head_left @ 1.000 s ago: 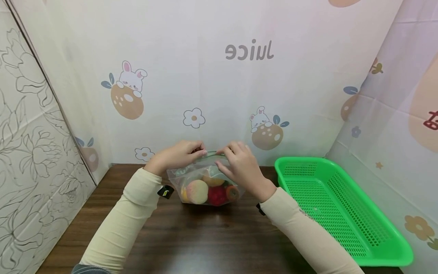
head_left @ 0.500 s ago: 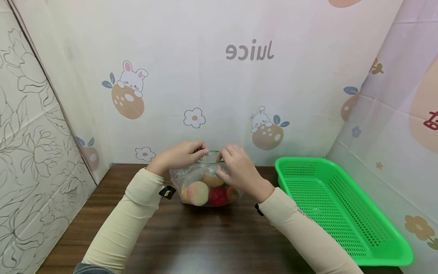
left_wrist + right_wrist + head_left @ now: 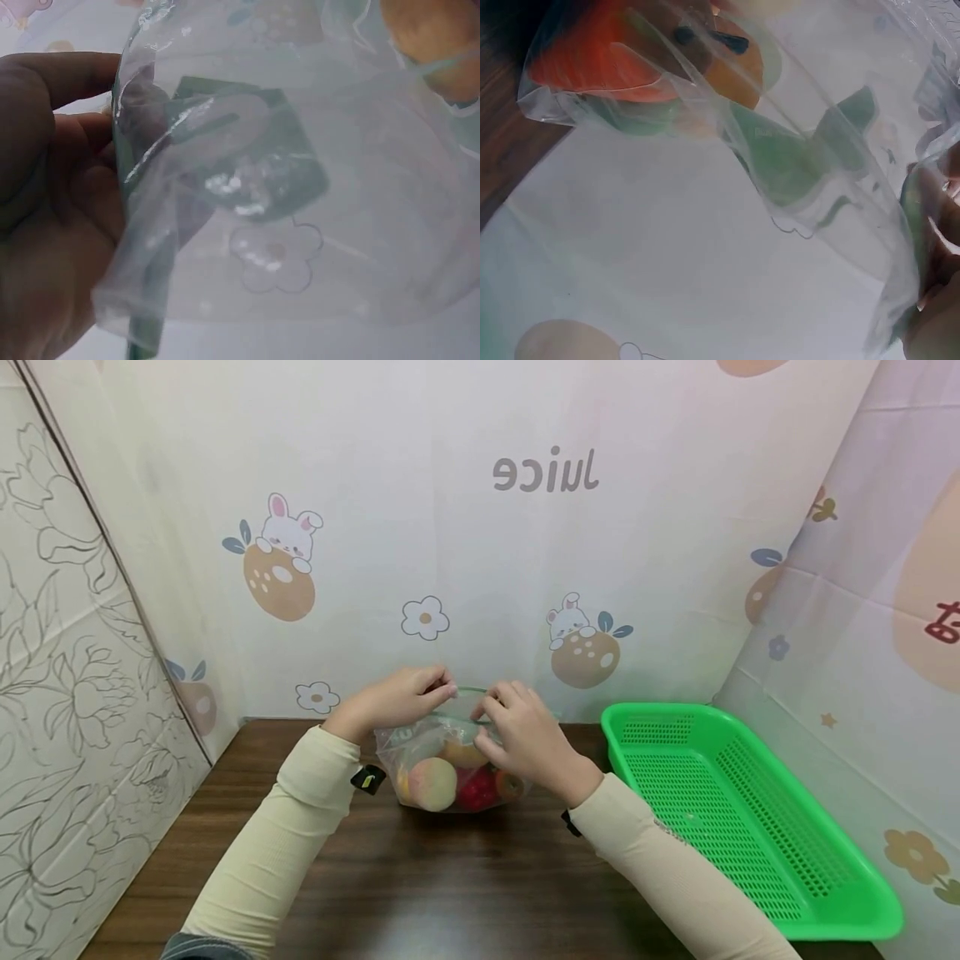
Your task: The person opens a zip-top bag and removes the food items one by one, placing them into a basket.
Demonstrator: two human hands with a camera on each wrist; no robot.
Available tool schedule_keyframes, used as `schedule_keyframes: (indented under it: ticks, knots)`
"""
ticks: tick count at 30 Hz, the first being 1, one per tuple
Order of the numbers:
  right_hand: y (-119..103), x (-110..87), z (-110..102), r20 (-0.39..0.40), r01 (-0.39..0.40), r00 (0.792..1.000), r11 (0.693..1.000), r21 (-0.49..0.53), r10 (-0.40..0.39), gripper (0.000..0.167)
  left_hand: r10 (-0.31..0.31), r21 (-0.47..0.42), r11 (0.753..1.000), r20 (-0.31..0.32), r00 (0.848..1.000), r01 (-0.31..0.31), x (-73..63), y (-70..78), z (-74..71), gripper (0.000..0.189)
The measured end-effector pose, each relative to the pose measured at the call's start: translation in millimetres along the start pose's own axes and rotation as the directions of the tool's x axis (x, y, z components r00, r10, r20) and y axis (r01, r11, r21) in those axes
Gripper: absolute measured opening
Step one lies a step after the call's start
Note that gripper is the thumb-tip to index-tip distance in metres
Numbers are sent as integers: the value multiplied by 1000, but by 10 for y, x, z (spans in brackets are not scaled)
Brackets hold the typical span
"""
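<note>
The left hand (image 3: pixel 401 697) pinches a clear bag (image 3: pixel 393 750) by its edge, and the right hand (image 3: pixel 534 732) pinches that edge farther right, both grips narrow. The bag sits on the table (image 3: pixel 450 877), a pale round fruit (image 3: pixel 433 783) and a red fruit (image 3: pixel 477 789) inside, left of a green basket (image 3: pixel 705 810).

Grey mirror-reversed "Juice" (image 3: pixel 555 472) on pale back curtain (image 3: pixel 480 543), cropped red lettering (image 3: pixel 942 631) on right curtain (image 3: pixel 847 627), unreadable

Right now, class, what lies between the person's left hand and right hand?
In the head view, the green-edged mouth of the clear plastic bag spans the gap between left hand and right hand, open above the peach.
</note>
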State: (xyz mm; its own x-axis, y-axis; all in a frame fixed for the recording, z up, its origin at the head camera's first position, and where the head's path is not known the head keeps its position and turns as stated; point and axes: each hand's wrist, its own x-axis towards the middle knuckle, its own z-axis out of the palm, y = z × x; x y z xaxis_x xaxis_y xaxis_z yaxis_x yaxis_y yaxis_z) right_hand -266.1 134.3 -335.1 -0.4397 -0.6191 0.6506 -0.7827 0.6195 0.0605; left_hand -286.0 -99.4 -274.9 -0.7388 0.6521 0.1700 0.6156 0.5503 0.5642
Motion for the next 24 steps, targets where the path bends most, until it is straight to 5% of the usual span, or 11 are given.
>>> schedule_keyframes:
  ticks: [14,24]
  knots:
    - [-11,-78,-28,44,-12,999,997,75,9,13,27,46,999,-27,999,-26,60,-127,41,17]
    - [-40,-133,-84,-42,36,999,996,80,-33,17,-15,73,997,-92,996,22,131,-245,115,17]
